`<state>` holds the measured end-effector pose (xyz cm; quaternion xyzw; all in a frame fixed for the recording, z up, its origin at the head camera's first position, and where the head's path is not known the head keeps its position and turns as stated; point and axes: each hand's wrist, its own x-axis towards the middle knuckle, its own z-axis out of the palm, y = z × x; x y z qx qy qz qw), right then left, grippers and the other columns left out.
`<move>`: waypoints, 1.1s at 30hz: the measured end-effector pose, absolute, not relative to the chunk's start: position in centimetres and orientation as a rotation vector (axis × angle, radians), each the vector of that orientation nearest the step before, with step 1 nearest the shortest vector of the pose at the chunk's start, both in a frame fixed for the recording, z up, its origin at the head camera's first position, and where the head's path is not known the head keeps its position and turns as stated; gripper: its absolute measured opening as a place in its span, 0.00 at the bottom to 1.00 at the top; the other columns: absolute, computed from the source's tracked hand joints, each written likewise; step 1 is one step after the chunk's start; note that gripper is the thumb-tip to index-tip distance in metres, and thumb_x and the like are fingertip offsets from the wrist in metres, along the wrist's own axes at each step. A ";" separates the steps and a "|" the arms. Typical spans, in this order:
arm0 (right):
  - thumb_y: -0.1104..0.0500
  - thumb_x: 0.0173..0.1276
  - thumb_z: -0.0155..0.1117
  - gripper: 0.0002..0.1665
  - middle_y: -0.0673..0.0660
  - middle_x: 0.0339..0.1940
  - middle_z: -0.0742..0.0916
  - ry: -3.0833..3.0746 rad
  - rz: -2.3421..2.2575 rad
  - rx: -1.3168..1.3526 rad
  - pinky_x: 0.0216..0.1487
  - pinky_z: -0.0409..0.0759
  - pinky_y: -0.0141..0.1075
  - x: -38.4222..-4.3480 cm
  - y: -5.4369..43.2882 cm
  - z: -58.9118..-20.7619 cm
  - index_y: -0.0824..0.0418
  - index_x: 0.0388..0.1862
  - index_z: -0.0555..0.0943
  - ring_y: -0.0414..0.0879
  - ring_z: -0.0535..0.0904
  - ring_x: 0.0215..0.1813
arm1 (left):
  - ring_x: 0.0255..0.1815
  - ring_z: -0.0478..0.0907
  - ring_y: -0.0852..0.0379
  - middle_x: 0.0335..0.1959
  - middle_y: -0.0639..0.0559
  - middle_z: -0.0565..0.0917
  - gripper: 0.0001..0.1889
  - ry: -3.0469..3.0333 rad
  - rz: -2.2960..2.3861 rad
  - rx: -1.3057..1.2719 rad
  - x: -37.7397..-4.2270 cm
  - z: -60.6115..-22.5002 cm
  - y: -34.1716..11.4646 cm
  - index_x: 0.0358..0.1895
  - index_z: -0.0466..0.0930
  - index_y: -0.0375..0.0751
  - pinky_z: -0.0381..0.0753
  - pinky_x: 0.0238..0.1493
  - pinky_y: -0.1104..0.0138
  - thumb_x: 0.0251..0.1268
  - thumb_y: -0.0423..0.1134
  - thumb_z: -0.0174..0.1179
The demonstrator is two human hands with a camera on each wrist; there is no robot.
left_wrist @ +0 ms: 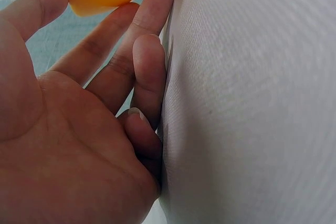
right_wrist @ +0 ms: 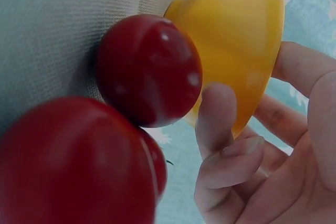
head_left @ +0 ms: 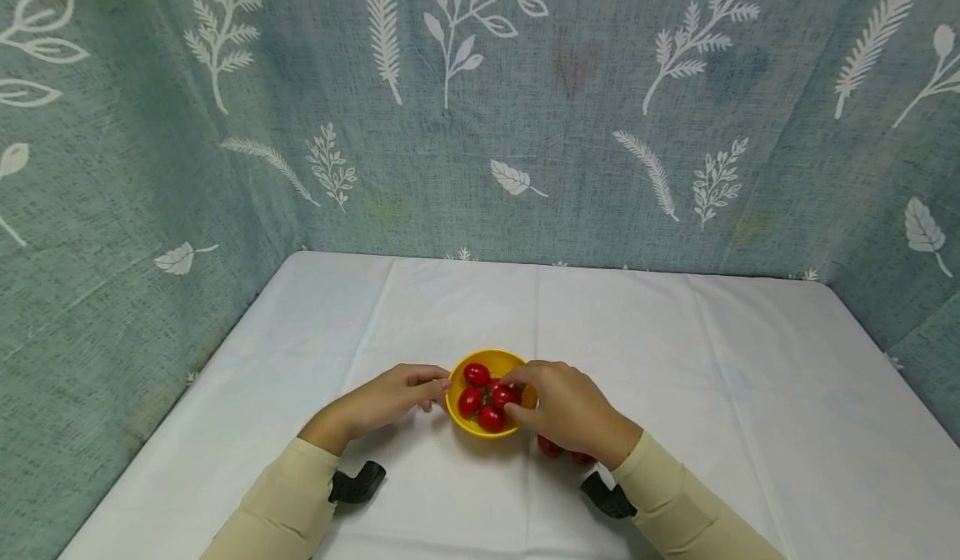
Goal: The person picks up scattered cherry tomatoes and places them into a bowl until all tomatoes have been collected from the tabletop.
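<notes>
L hand [head_left: 392, 398], fingers loose, touches yellow bowl [right_wrist: 236, 35]; R hand [head_left: 566, 404] pinches 1 tomato [head_left: 504, 397] among others [head_left: 470, 402] inside. More tomatoes [right_wrist: 149, 72] on bench [head_left: 637, 343] nr bowl.

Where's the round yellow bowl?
Head view, lower middle: the round yellow bowl sits on the white cloth, left hand at its left rim, right hand over its right.

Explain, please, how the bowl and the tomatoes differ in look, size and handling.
Colour: the bowl is yellow; the tomatoes are red.
Size: the bowl is hollow and large enough to hold several tomatoes; each tomato is much smaller.
Handling: the left hand touches the bowl from outside; the right hand reaches in, thumb and finger around one tomato.
Both look smooth and shiny.
</notes>
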<state>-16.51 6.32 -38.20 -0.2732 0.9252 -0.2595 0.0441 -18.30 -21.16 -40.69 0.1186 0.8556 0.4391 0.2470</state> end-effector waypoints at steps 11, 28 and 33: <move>0.53 0.64 0.71 0.18 0.51 0.48 0.89 2.817 -0.787 -0.831 0.47 0.80 0.43 -16.6 6.4 -38.1 0.55 0.52 0.86 0.43 0.82 0.43 | 0.46 0.75 0.53 0.44 0.54 0.86 0.23 2.342 1.194 0.337 -18.3 -40.7 -21.1 0.63 0.79 0.50 0.66 0.47 0.59 0.76 0.57 0.50; 0.53 0.65 0.71 0.17 0.51 0.43 0.88 2.852 -0.837 -0.832 0.43 0.79 0.41 -16.7 7.0 -37.3 0.56 0.51 0.86 0.46 0.81 0.41 | 0.47 0.75 0.54 0.44 0.55 0.86 0.23 2.341 1.183 0.326 -18.5 -41.1 -21.2 0.62 0.79 0.52 0.66 0.47 0.59 0.75 0.59 0.50; 0.54 0.65 0.71 0.16 0.50 0.43 0.88 2.874 -0.857 -0.822 0.40 0.78 0.37 -16.7 7.3 -37.1 0.55 0.51 0.86 0.44 0.80 0.38 | 0.47 0.75 0.53 0.44 0.56 0.86 0.22 2.343 1.183 0.311 -18.5 -41.2 -21.2 0.61 0.80 0.54 0.66 0.48 0.59 0.74 0.60 0.50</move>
